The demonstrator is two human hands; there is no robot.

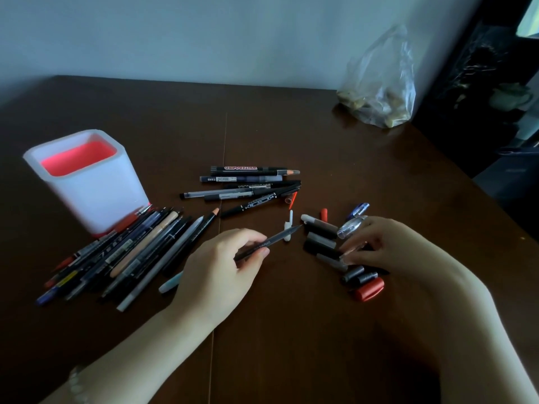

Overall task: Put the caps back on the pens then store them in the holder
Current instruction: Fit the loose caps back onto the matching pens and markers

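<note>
Beside the caps (320, 230), pen (277, 238) in left hand (215, 275)

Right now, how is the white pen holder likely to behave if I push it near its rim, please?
Nothing sticks out of the holder, so it is probably light and may slide on the smooth table. It stands fairly tall, so a push near the rim might tip it. Its thick walls look stiff.

Marker (250, 169), far row of pens: label "WHITEBOARD", printed upside down to camera. Print on other pens: too small or blurred, unreadable.
</note>
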